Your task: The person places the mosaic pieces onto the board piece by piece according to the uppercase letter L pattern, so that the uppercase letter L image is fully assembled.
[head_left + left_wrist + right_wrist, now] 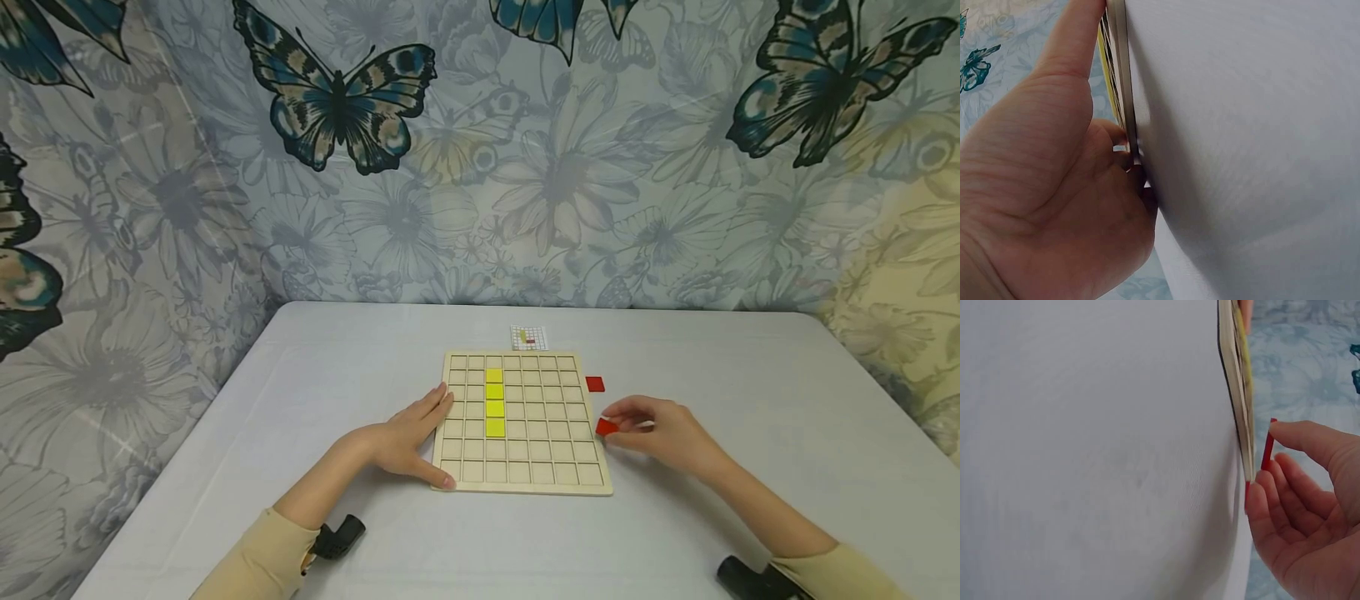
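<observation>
A wooden grid board (528, 451) lies flat on the table, with a column of several yellow square tiles (495, 408) set in its cells left of centre. My left hand (397, 440) rests along the board's left edge, thumb at the near corner and fingers spread straight up the side. Just off the board's right edge, my right hand (663, 432) pinches a red square tile (606, 427) between thumb and fingers. In the right wrist view that red tile (1268, 445) stands tilted, held above the table. A second red tile (595, 384) lies on the table beside the board's upper right side.
A small printed card (528, 337) with a coloured grid pattern lies behind the board's far edge. The white-covered table (360, 350) meets a wall (480, 208) patterned with butterflies and flowers. Dark wrist devices (339, 537) sit at both forearms.
</observation>
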### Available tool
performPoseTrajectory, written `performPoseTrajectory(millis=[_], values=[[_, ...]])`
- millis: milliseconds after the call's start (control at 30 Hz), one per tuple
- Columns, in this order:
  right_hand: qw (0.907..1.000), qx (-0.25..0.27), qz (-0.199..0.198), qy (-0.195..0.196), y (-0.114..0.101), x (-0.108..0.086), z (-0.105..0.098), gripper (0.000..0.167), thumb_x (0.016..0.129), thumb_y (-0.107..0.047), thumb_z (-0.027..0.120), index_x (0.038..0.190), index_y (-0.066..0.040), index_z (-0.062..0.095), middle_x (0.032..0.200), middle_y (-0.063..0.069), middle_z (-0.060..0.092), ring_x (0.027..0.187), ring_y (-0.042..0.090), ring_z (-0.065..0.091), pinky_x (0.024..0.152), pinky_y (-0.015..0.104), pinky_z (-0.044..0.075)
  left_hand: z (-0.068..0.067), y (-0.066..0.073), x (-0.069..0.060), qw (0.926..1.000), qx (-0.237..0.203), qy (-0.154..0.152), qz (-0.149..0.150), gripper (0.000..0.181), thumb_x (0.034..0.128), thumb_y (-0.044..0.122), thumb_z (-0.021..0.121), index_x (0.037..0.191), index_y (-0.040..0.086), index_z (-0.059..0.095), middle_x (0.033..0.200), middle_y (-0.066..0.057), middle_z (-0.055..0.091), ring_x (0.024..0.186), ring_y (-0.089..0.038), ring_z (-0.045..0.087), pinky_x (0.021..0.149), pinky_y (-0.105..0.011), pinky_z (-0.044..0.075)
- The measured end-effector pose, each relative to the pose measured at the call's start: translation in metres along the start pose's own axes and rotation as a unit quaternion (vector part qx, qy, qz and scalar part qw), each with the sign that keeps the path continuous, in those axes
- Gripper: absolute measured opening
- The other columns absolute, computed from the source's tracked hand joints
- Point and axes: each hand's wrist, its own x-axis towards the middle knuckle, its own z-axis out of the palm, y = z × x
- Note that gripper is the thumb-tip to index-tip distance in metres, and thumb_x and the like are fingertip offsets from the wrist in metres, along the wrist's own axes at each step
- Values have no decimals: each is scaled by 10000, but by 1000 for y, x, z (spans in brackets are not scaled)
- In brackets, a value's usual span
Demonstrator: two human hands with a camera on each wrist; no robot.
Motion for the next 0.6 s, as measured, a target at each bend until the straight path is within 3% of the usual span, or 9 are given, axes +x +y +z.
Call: performPoseTrajectory(millis=[133, 600], values=[[9999, 126, 15, -88, -6, 3, 6, 338, 792, -258, 816, 1079, -115, 707, 921, 1, 672, 885, 166, 637, 754, 258, 536, 0, 0, 0, 10000, -8, 6, -20, 1205, 758, 562, 776, 1563, 27, 57, 1622, -150, -67, 1485, -289, -28, 1176, -481, 117], [9962, 288, -628, -524, -25, 18, 32, 263, 781, -149, 814, 1013, -95, 703, 868, -6, 643, 842, 169, 600, 773, 235, 535, -1, -1, -1, 10000, -59, 10, 77, 1218, 758, 597, 755, 1556, 0, 54, 1619, -173, -67, 1483, -316, -29, 1172, -501, 117]])
